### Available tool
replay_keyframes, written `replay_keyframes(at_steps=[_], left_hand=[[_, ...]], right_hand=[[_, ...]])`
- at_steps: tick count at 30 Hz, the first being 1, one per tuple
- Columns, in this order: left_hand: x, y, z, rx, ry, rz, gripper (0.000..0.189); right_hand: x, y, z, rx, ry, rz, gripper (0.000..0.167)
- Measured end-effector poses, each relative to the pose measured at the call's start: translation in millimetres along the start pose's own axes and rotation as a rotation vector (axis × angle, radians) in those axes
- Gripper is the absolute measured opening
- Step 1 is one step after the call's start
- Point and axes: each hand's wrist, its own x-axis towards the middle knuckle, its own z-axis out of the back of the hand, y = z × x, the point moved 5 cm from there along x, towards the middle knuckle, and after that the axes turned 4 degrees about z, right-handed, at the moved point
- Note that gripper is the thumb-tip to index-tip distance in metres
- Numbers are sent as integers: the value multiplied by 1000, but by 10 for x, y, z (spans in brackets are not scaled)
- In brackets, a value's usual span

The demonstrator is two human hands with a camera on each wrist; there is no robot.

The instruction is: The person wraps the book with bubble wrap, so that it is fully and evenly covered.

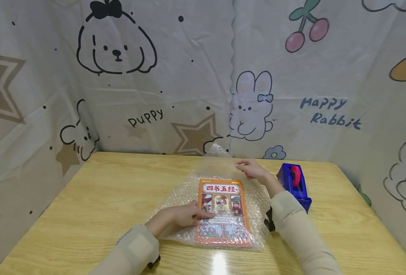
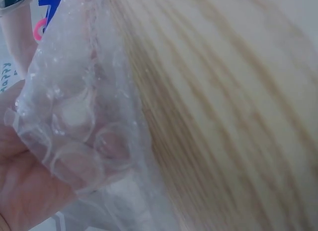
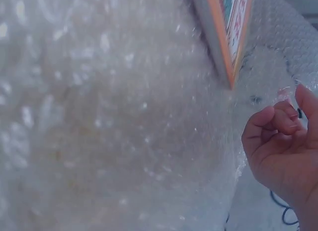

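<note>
A: Status, pls?
B: Approx halfway, imo. Book lies face-up on the tabletop, near the front edge, w/ bubble wrap spread around it. Lower half looks covered too; title end, can't tell.
A: What's left?
B: My read: closing it up. Wrap's far end & sides sit loose, no tape strip visible on it. Dispenser stands off to the R, neither hand on it.
A: Hands?
B: L hand: forefinger straight out over the cover, others bent; wrist cam has wrap in front of the fingers, so can't tell if it grips. R hand: by the wrap's far R edge, fingers loosely curled, forefinger reaching out; can't tell if it pinches any wrap.
A: Materials, quick?
B: Wrap = clear, shiny, crinkled, round bubbles. Book = flat rectangle, orange border, red characters, cartoon panels, sharp corners. Dispenser = blue, prob. plastic, w/ red-pink roll. Tabletop = yellowish, streaky woodgrain, glare up front.
</note>
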Motion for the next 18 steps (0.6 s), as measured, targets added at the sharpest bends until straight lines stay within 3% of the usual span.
replay_keyframes(at_steps=[4,8,13,18], left_hand=[[0,10,-8,-1,-3,1,47],[-1,15,-21,-21,-10,5,47],[2,7,-28,-41,-15,2,47],[19,-6,-21,-33,-40,-4,49]], right_hand=[[-33,117,-91,2,32,51,42],[-118,198,-170,-13,11,112,36],[-299,165,-219,-71,4,121,23],[-456,70,-289,-176,85,214,12]])
